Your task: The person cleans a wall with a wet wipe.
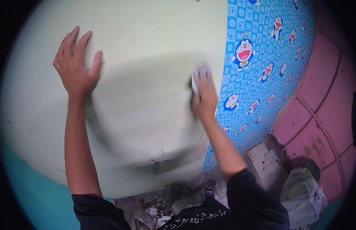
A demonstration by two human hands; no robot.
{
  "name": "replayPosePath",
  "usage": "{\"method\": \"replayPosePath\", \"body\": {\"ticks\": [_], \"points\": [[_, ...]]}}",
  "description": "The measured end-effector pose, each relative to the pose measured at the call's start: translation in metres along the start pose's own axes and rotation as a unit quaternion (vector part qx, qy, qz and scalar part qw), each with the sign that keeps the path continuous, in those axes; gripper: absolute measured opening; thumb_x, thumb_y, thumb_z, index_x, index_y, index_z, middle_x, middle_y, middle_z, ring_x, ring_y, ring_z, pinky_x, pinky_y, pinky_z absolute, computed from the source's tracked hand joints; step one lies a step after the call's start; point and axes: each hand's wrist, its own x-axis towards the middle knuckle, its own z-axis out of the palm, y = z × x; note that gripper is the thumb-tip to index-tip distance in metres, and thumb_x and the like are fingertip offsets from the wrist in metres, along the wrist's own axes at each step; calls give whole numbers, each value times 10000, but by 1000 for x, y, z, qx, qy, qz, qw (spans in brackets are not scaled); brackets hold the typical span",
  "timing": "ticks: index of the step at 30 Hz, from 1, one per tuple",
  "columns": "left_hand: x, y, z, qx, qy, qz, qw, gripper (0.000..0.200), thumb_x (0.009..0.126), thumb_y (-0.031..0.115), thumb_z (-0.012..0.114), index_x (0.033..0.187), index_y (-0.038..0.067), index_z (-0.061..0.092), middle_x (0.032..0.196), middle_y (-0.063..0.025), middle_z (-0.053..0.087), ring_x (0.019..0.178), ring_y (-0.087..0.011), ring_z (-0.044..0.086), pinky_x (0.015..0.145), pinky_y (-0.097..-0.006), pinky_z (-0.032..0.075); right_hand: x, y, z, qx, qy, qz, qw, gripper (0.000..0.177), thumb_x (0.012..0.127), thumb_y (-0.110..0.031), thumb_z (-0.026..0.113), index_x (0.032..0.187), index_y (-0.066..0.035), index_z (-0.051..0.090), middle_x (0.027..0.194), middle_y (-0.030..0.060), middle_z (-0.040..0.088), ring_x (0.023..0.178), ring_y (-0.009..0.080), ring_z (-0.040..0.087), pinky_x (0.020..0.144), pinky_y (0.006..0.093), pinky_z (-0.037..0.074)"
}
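Note:
My left hand (73, 67) lies flat on the pale cream wall (147, 42), its fingers spread and nothing in it. Farther right, my right hand (205, 90) presses a small white flat piece (194, 83) against the same wall. Fingers cover most of that piece and motion smears it, so its exact kind does not show. Just right of my right hand runs the straight edge of blue Doraemon wallpaper (247, 76), which covers the wall beyond it. A small coloured mark (157, 165) shows low on the cream part.
A pink metal door (320, 126) stands at the right. Near its foot is a clear plastic bag (304, 195) with greenish contents. The tiled floor (185, 195) is dirty, with debris at the wall's base. Teal paint (36, 184) covers the lower left.

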Motion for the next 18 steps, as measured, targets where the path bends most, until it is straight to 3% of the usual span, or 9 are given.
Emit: {"method": "replayPosePath", "body": {"ticks": [2, 5, 12, 15, 18], "points": [[1, -2, 0, 4, 0, -3, 1000, 553, 875, 290, 715, 1416, 201, 643, 1592, -51, 509, 1478, -279, 438, 1208, -482, 265, -71, 0, 5, 8, -26, 19, 999, 596, 821, 104, 606, 1387, -73, 668, 1503, 215, 586, 1469, 464, 467, 1171, 514, 441], [1, -1, -2, 3, -9, -8, 1000, 550, 873, 290, 723, 1411, 206, 647, 1584, -47, 517, 1472, -275, 445, 1204, -479, 268, -56, -1, 10, 9, -12, 0, 1000, 573, 828, 104, 600, 1366, -77, 677, 1497, 217, 589, 1464, 465, 471, 1165, 514, 448], [0, -3, -1, 6, 3, 2, 1000, 532, 865, 298, 736, 1386, 215, 667, 1569, -34, 532, 1455, -272, 464, 1189, -468, 288, 164, 5, 13, 10, 156, -96, 983, 540, 876, 94, 558, 1360, -119, 669, 1502, 124, 605, 1456, 402, 491, 1139, 460, 481], [1, -2, 1, 7, 9, -1, 1000, 526, 848, 301, 745, 1365, 221, 683, 1553, -21, 548, 1436, -267, 485, 1176, -462, 305, 157, -2, 7, 9, 138, -80, 987, 568, 863, 107, 543, 1378, -105, 657, 1513, 142, 591, 1468, 402, 477, 1165, 460, 458], [-2, -3, 1, 4, 3, -2, 1000, 533, 878, 304, 732, 1397, 212, 659, 1573, -34, 530, 1452, -267, 468, 1191, -466, 290, 54, -1, 3, -5, 42, -6, 999, 595, 851, 127, 499, 1407, -38, 633, 1544, 192, 555, 1516, 410, 417, 1236, 469, 365]]}}
